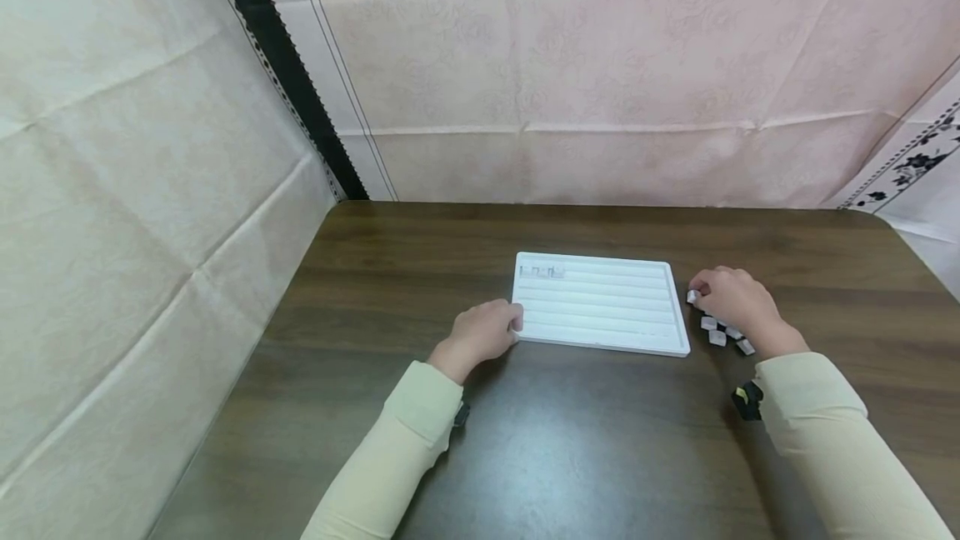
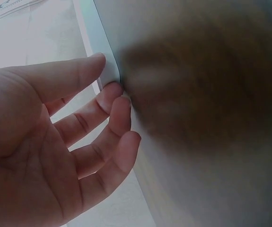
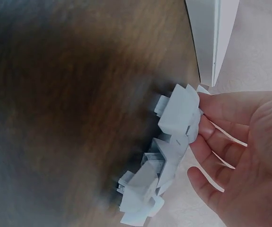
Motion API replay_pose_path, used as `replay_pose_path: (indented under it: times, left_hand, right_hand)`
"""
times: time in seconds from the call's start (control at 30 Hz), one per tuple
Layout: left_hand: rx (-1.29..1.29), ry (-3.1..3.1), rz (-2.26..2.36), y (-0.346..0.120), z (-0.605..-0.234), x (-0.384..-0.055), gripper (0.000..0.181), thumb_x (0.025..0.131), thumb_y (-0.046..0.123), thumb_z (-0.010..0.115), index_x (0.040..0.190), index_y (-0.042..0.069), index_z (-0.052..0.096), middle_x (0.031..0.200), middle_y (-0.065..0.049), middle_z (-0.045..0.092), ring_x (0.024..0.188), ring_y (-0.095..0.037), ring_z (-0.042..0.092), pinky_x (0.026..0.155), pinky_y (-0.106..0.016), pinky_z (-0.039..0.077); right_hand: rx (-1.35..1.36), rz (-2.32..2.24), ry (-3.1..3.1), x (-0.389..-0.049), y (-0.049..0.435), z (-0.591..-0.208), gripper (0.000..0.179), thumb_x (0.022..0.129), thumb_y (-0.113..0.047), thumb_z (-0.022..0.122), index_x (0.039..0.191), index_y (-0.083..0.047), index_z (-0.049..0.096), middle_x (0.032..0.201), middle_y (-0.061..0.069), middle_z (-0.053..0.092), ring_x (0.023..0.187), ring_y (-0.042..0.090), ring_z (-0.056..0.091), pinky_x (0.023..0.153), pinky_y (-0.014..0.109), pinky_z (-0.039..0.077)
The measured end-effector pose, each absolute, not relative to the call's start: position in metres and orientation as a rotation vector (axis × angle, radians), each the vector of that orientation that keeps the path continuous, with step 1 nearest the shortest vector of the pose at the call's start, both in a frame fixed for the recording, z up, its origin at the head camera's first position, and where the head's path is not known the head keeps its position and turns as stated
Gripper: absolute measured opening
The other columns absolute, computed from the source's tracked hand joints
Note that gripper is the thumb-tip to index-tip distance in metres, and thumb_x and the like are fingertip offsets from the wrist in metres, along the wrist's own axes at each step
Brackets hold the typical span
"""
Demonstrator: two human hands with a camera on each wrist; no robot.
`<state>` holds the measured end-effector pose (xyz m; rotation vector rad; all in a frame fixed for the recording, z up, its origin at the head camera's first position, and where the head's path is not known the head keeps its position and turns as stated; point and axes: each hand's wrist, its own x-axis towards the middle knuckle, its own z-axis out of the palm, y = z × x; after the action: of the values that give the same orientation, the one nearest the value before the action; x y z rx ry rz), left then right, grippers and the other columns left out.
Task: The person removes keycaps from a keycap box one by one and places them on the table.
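A white ridged board [image 1: 600,311] lies on the table, with a short row of small greyish marks or pieces at its upper left corner. My left hand [image 1: 483,330] holds the board's lower left corner, the thumb and fingertips at its edge in the left wrist view. Just right of the board, my right hand [image 1: 737,302] pinches a small white tile [image 1: 692,297] between thumb and fingers. More small white tiles [image 1: 717,337] lie loosely bunched under and beside this hand, partly hidden by it. In the right wrist view, the tiles [image 3: 140,187] overlap in a row.
The brown wooden table [image 1: 555,440] stretches around the board. A pale patterned cloth [image 1: 637,65] hangs behind its far edge, and another cloth [image 1: 150,232] hangs along the left side. Dark wrist bands [image 1: 747,400] show at the sleeves.
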<state>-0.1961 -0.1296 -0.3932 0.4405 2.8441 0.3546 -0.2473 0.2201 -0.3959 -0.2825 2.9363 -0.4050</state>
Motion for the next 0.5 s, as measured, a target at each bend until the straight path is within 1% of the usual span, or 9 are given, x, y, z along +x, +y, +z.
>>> replay_pose_path:
  times: [0.23,0.5]
  left_hand:
    - [0.441,2.846,0.351,-0.1295,-0.3916,-0.1969,0.005,0.088,0.017,0.060,0.093,0.017,0.061,0.085,0.000,0.057,0.075,-0.015,0.051,0.062,-0.028,0.041]
    - [0.422,2.841,0.365,-0.1290,-0.3931,-0.1957,0.005,0.089,0.017,0.058,0.093,0.017,0.060,0.085,0.001,0.056,0.075,-0.015,0.051,0.063,-0.028,0.041]
  right_hand:
    - [-0.304,-0.432,2.948,-0.2473,0.2215,-0.3891,0.029,0.086,-0.014,0.052,0.110,0.002,0.059,0.107,0.025,0.059,0.097,0.040,0.053,0.074,0.055,0.042]
    - [-0.297,-0.484,2.955,-0.2477,0.2170,-0.3857,0.033,0.091,-0.019,0.047,0.114,0.002,0.057,0.113,0.027,0.057,0.101,0.041,0.052,0.081,0.057,0.040]
